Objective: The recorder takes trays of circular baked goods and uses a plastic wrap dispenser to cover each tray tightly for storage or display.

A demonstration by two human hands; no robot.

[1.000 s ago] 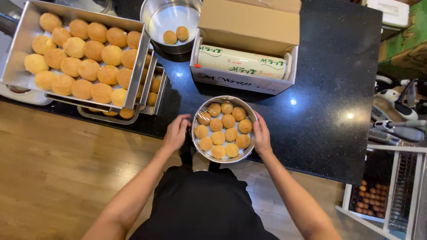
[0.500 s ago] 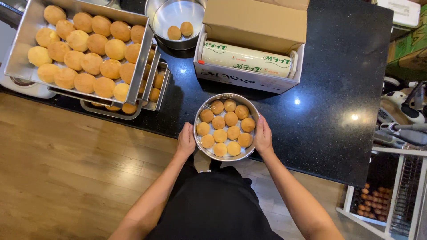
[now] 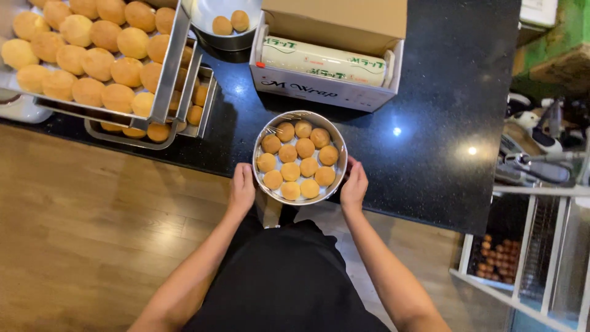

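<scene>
A round metal pan (image 3: 300, 115) full of several small golden buns sits at the near edge of a black counter (image 3: 442, 123), with clear film stretched over its top. My left hand (image 3: 242, 188) grips the pan's left side. My right hand (image 3: 354, 185) grips its right side. Directly behind the pan stands a cardboard dispenser box (image 3: 326, 91) with a roll of cling film (image 3: 322, 61) lying in it.
A steel tray (image 3: 166, 80) of larger golden buns rests stacked on another tray (image 3: 203, 117) at the far left. A metal bowl (image 3: 215, 15) holding two buns stands behind them. A wire rack (image 3: 528, 246) is at the right, and wooden floor (image 3: 92, 221) lies below.
Both hands have stayed on the pan's sides while the pan remains on the counter edge. The view has shifted slightly closer and to the right.
</scene>
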